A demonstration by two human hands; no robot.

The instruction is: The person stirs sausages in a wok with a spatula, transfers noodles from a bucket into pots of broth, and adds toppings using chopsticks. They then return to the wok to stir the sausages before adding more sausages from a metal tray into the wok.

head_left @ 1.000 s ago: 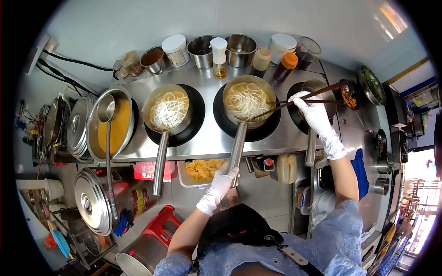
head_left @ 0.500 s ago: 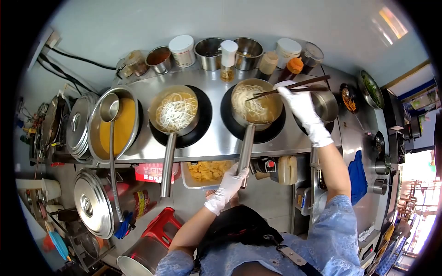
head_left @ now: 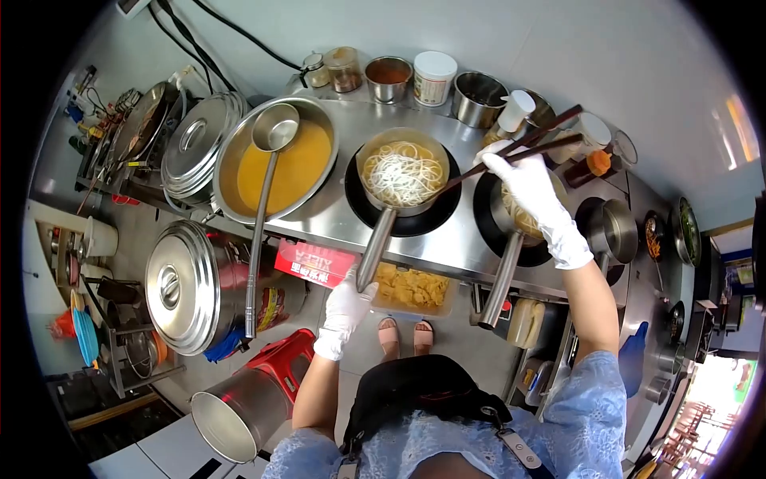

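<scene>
Both my hands wear white gloves. My left hand (head_left: 345, 305) grips the end of the long handle of a steel saucepan of white noodles (head_left: 403, 172) on a black burner. My right hand (head_left: 533, 189) holds dark chopsticks (head_left: 511, 152) whose tips reach into that pan's noodles. Under my right hand sits a second noodle saucepan (head_left: 517, 214), mostly hidden, its handle (head_left: 501, 279) sticking out over the counter edge.
A large pot of orange broth (head_left: 294, 166) with a ladle (head_left: 274, 130) stands to the left. Seasoning tins and bottles (head_left: 435, 77) line the wall. A lidded stockpot (head_left: 185, 285), red stool (head_left: 281, 361) and tub of yellow pieces (head_left: 411, 287) sit below the counter.
My left hand let go of the right pan's handle and took the left pan's handle. The chopsticks moved from the right pan into the left one. My head turned left.
</scene>
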